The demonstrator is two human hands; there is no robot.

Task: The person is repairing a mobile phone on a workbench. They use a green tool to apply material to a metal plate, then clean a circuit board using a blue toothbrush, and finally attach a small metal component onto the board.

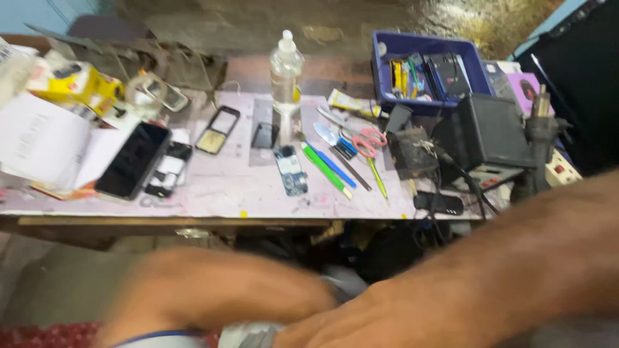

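Both of my hands are low in the view, below the workbench's front edge [193, 221], and heavily blurred. My left hand [219, 296] reaches in from the lower left. My right hand [361, 319] comes in from the right, its forearm crossing the lower right corner. The two hands meet around something grey [345, 281] that is too blurred to identify. Whether either hand grips it cannot be made out. Nearest on the bench above are a small blue circuit board [290, 171] and green and blue hand tools [327, 167].
On the bench are a black phone [132, 161], an empty phone frame [218, 129], a clear plastic bottle [285, 71], pink-handled scissors [369, 142], a blue bin of tools [429, 48], a black box with cables [490, 129], a yellow carton [80, 84] and white paper [39, 138].
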